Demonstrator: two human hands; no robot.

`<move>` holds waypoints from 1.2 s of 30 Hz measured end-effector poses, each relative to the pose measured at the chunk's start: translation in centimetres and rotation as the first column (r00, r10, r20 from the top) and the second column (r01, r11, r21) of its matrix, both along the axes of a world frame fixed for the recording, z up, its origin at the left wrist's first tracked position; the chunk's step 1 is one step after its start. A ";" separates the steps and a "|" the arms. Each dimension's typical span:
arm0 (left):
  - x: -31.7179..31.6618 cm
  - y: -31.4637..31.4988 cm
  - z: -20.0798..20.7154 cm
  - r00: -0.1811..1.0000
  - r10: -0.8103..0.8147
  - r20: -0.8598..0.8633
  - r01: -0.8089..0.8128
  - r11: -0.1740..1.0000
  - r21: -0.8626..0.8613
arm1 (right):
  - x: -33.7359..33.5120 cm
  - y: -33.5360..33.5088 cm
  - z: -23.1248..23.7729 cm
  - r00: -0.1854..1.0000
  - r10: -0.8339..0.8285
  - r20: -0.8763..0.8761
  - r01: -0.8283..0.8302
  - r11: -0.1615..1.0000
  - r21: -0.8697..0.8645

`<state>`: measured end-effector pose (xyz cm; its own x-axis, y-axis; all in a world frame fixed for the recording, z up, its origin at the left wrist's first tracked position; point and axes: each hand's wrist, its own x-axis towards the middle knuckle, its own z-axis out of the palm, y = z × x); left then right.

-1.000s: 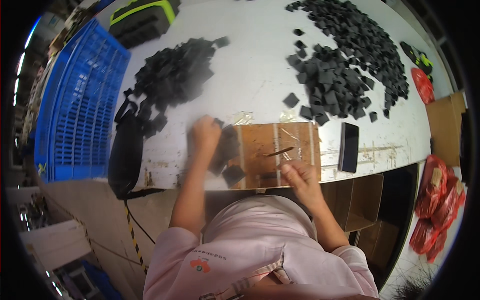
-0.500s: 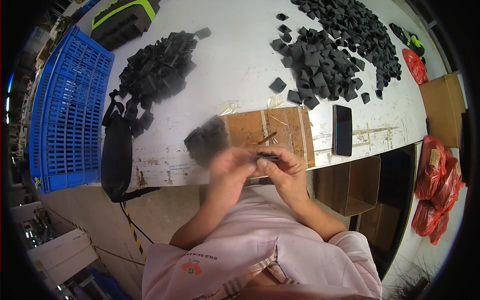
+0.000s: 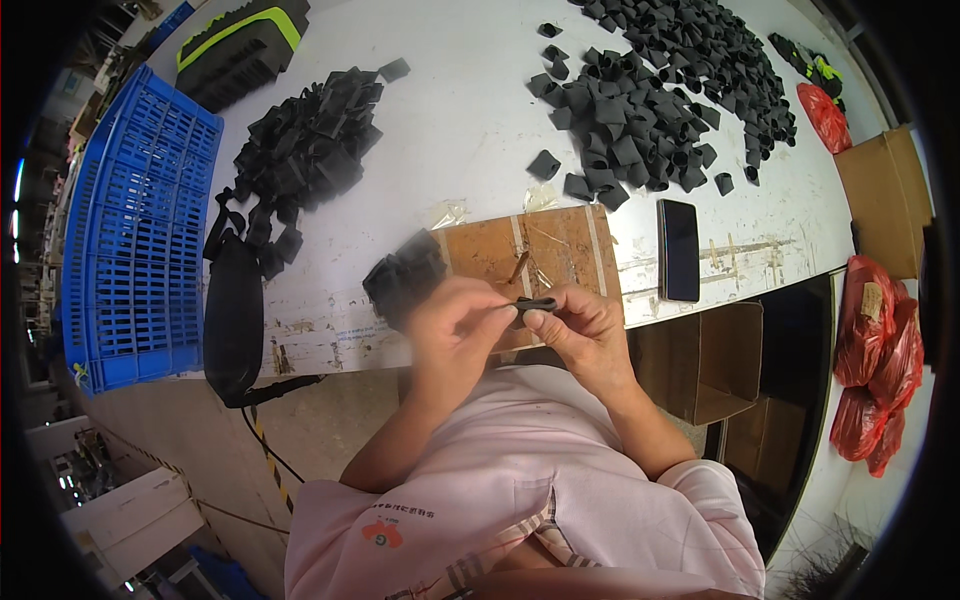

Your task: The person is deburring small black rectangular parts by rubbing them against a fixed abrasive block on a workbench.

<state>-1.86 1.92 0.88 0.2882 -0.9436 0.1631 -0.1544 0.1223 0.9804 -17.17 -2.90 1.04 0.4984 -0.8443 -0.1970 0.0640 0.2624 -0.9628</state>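
Note:
A small folded black piece of cloth-like material [image 3: 538, 304] is pinched between both hands over the table's front edge. My left hand [image 3: 455, 315] grips its left end with thumb and fingers. At the other end, my right hand [image 3: 585, 328] holds it between thumb and forefinger. Just above the fingers, a thin brown stick [image 3: 520, 265] shows against a taped brown board [image 3: 480, 250]; whether a hand touches it, I cannot tell. Beside my left hand lies a small stack of black pieces [image 3: 400, 275], partly hidden by that hand.
Flat black pieces [image 3: 310, 140] lie heaped at left, looped ones [image 3: 640, 120] at right. A blue crate [image 3: 140, 240] and black pouch [image 3: 234, 315] stand left. A phone [image 3: 679, 250] lies right of the board. Red bags [image 3: 870, 350] and cardboard boxes [image 3: 885, 195] are farther right.
The brown stick has turned from slanting to more upright. My hands have drawn slightly apart, showing more of the black piece. The whole view has shifted a little.

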 end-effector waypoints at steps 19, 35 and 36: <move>0.8 -0.7 1.3 0.636 -0.151 -0.757 0.423 0.889 0.177 | -1.4 -1.5 0.6 0.987 0.131 0.095 -0.126 0.990 -0.055; 2.0 -0.6 0.0 0.491 -0.255 -0.833 0.618 0.776 0.127 | -1.7 -1.7 0.3 0.916 0.376 0.139 -0.396 0.903 0.169; 2.0 -0.6 -0.1 0.511 -0.256 -0.821 0.610 0.780 0.137 | -1.7 -1.7 0.4 0.917 0.374 0.137 -0.393 0.905 0.165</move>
